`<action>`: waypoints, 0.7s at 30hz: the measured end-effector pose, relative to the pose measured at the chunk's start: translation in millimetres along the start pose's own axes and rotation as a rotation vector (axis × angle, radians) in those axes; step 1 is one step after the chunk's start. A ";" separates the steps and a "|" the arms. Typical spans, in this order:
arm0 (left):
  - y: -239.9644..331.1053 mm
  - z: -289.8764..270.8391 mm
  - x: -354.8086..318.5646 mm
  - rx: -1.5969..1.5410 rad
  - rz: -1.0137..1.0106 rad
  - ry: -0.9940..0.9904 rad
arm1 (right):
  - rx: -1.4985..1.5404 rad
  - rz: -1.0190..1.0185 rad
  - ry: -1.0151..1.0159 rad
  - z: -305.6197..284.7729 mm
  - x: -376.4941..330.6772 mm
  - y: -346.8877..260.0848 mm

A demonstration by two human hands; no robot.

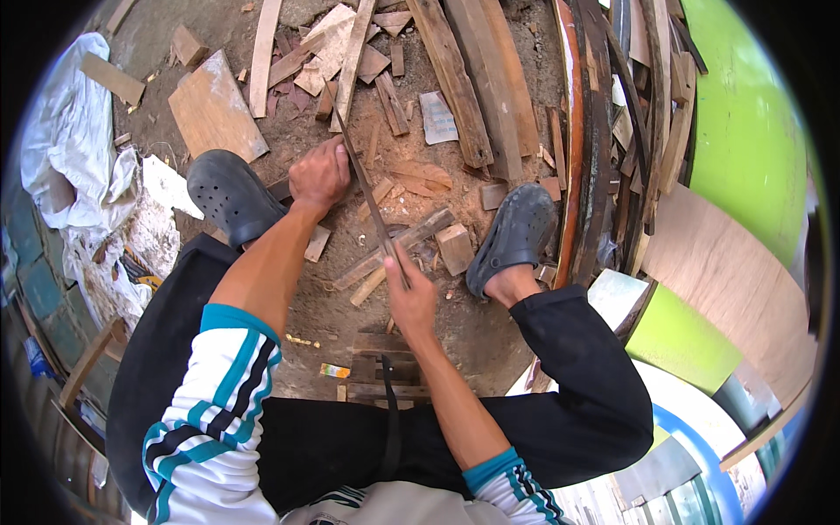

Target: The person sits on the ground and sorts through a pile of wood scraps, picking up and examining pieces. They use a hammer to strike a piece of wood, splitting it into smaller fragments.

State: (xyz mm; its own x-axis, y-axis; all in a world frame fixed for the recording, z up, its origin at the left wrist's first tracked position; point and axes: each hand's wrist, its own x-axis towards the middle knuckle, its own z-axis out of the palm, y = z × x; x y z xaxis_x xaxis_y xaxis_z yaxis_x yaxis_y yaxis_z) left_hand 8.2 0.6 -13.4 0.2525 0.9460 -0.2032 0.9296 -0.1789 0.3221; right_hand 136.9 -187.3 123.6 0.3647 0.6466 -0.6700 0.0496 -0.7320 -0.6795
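Note:
My right hand (pixel 411 297) is closed around the lower end of a long, thin, dark blade (pixel 366 188). The blade slants up and left, past the knuckles of my left hand (pixel 319 175). My left hand is a fist beside my left shoe; whatever lies inside its fingers is hidden. A light wooden strip (pixel 353 61) ends close by its fingertips, but I cannot tell whether they touch. Beneath the blade, a narrow wooden batten (pixel 394 249) and a small wood block (pixel 454 248) rest on the dirt.
My dark clogs (pixel 229 194) (pixel 516 234) stand either side of the scraps. Long planks (pixel 464 79) lie ahead, with stacked timber (pixel 604 114) to the right beside green panels (pixel 744 114). A flat board (pixel 217 107) and a white sack (pixel 70 131) lie at left.

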 end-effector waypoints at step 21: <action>0.8 -1.2 1.1 -0.022 0.005 0.023 | -0.029 0.026 -0.011 1.5 -17.5 46.4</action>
State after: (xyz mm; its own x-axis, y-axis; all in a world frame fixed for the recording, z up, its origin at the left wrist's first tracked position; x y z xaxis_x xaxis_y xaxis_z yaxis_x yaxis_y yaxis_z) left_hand 8.9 1.8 -12.2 0.2506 0.9512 -0.1799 0.9220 -0.1779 0.3438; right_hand 131.4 -232.3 103.4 0.3556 0.6292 -0.6911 0.0673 -0.7547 -0.6526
